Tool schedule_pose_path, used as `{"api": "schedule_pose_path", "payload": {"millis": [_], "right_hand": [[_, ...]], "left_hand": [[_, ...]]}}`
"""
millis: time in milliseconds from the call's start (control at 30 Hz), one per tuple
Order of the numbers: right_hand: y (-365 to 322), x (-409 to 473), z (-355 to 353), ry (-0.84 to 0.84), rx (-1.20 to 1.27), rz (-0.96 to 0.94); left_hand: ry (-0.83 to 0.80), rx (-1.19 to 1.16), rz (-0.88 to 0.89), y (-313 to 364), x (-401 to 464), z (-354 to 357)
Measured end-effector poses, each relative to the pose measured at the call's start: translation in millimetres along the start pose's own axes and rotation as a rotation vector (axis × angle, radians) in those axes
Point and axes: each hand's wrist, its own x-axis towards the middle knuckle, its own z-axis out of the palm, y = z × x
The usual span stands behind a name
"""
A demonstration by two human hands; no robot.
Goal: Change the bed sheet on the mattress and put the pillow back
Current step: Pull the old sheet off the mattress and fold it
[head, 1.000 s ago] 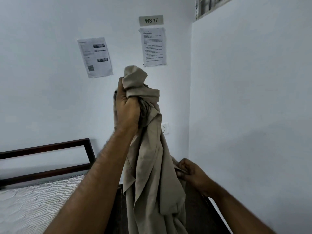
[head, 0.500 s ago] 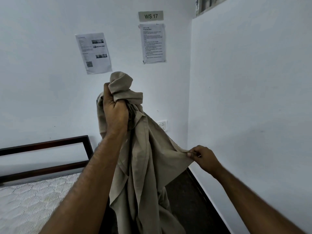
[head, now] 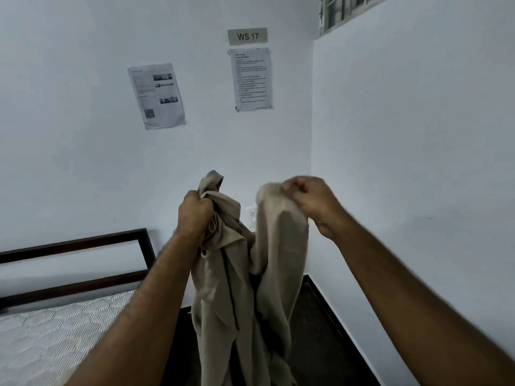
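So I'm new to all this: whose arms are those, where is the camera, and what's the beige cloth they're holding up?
There is no machine here. A person wears a wide-angle camera on the head, so you look forward and down along their own two bare arms.

The left hand is closed in a fist around a bunched part of a beige bed sheet. The right hand pinches another part of the same sheet, beside the left at about the same height. The rest of the sheet hangs down between the arms.

At lower left is a bare quilted mattress with nothing on the part that shows, and behind it a dark wooden bed frame. On the white wall hang two printed papers and a sign reading WS 17. No pillow is in view.
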Motion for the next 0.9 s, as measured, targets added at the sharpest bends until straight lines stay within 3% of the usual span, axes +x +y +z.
{"api": "schedule_pose_path", "payload": {"millis": [67,133,233,300,433,533,567,667,733,800,900], "right_hand": [[0,4,6,-0.009,-0.079,0.076],[-8,3,13,-0.009,0.033,0.044],[-17,-3,32,-0.030,-0.045,-0.075],[-10,-6,42,-0.065,-0.131,-0.080],[0,-18,41,-0.316,-0.249,0.038],[14,-34,47,-0.574,-0.169,0.093],[23,-37,53,-0.586,-0.180,0.059],[44,-34,69,-0.290,-0.372,-0.115],[50,-28,70,-0.130,-0.360,-0.120],[52,-24,66,-0.091,-0.314,-0.076],[53,-19,61,-0.051,-0.268,-0.048]], "left_hand": [[-0.085,0.043,0.009,5,-6,1],[-0.125,0.208,0.068,8,-12,2],[0.048,0.599,0.281,14,-24,1],[0.113,0.709,0.396,22,-34,0],[0.061,0.499,0.421,30,-45,-10],[0.087,0.308,0.401,33,-51,-19],[0.093,0.284,0.412,34,-53,-21],[0.014,0.301,0.470,36,-59,-28],[-0.126,0.313,0.471,33,-62,-38],[-0.266,0.276,0.410,26,-62,-51],[-0.361,0.023,0.289,15,-62,-69]]}}
